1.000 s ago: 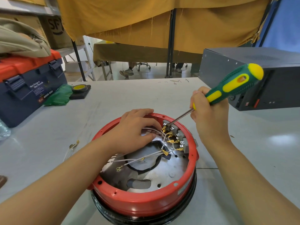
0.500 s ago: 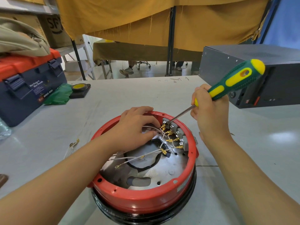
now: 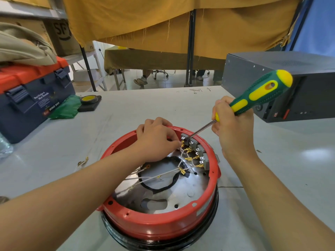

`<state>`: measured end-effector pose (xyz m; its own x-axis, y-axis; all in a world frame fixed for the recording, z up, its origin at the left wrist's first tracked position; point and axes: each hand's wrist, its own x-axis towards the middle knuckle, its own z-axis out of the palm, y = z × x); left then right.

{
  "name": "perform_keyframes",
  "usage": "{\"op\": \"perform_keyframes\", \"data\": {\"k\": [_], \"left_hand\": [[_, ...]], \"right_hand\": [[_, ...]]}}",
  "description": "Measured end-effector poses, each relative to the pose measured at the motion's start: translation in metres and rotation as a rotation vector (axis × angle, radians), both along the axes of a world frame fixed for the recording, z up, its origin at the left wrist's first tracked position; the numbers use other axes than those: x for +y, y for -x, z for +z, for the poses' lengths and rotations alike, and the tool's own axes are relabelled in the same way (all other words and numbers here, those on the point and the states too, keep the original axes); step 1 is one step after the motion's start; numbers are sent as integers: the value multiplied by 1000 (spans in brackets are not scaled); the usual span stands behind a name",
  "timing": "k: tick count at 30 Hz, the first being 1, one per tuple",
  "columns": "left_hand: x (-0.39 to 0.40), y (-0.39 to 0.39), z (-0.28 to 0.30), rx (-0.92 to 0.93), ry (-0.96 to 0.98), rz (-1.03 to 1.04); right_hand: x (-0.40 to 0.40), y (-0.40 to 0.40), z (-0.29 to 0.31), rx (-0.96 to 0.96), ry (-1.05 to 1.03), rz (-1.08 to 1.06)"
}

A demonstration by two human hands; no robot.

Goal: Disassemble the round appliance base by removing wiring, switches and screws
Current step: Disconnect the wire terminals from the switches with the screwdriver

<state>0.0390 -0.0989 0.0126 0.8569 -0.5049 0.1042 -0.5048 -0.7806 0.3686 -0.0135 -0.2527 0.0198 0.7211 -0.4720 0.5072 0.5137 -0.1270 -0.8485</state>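
The round red appliance base (image 3: 159, 225) sits upside down on the grey table, its metal plate and black ring exposed. Grey switches (image 3: 196, 149) line its far right inner rim, with white wires (image 3: 183, 156) ending in brass terminals. My left hand (image 3: 157, 140) reaches inside the rim and pinches a brass terminal at the farthest switch. My right hand (image 3: 232, 127) grips a green and yellow screwdriver (image 3: 253, 98), whose tip presses against that same switch.
A dark metal box (image 3: 282, 84) stands at the right, close behind my right hand. A blue and orange toolbox (image 3: 30, 98), a green cloth (image 3: 67, 107) and a tape roll (image 3: 89, 99) lie at the left. A loose wire with terminals (image 3: 82, 162) rests on the table.
My left hand has shifted right toward the farthest switch and now pinches a terminal there. The screwdriver tip stays at that switch; my right hand has barely moved.
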Motion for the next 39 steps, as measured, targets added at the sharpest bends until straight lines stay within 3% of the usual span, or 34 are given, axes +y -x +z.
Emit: {"op": "perform_keyframes", "data": {"k": [8, 12, 19, 23, 31, 39], "left_hand": [[0, -3, -5, 47, 80, 32], [3, -5, -6, 58, 99, 23], [4, -7, -3, 95, 127, 10], [9, -6, 1, 224, 296, -4], [16, -4, 11, 361, 660, 38], [35, -2, 19, 517, 976, 150]], "right_hand": [[-3, -3, -3, 80, -137, -28], [5, -5, -12, 153, -64, -8], [-1, 0, -2, -4, -195, -16], [0, 2, 1, -82, -276, -23], [1, -1, -5, -36, 64, -111], [1, -5, -16, 92, 283, 118]]}}
